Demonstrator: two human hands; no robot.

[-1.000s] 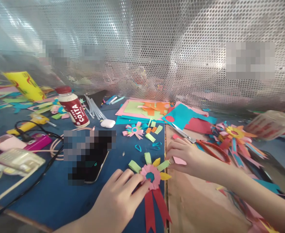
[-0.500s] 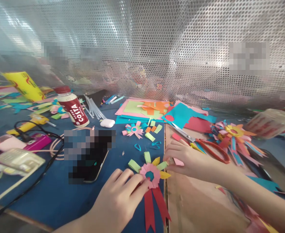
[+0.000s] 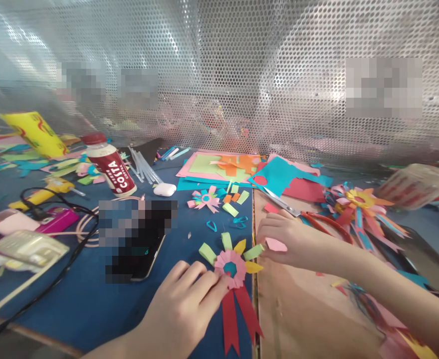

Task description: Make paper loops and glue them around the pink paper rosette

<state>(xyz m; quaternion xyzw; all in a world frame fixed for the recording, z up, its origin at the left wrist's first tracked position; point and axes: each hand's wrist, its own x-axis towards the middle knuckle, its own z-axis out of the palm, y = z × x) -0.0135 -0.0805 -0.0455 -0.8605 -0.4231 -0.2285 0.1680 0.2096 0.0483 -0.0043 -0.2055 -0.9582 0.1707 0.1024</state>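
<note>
A paper rosette (image 3: 235,265) with a pink pleated ring, a blue centre, green loops, yellow petals and two red tails lies on the blue table. My left hand (image 3: 189,294) grips its lower left edge between thumb and fingers. At its right side is my right hand (image 3: 283,237), fingers bent together beside the right green loop (image 3: 254,252); whether the fingertips hold anything is hidden. A pink paper piece (image 3: 276,245) shows by the right hand. Just behind the rosette are small blue loops (image 3: 240,221) and green strips (image 3: 230,209).
Red-handled scissors (image 3: 285,204) lie behind my right hand. A phone (image 3: 140,249), cables and a yellow glue gun (image 3: 42,193) are at left, near a Costa bottle (image 3: 109,167). Another rosette (image 3: 360,199) is at right. A perforated metal panel (image 3: 234,60) stands behind.
My right hand has shifted slightly right, away from the pink ring, and the right green loop has tilted outward. My left hand keeps its hold on the rosette.
</note>
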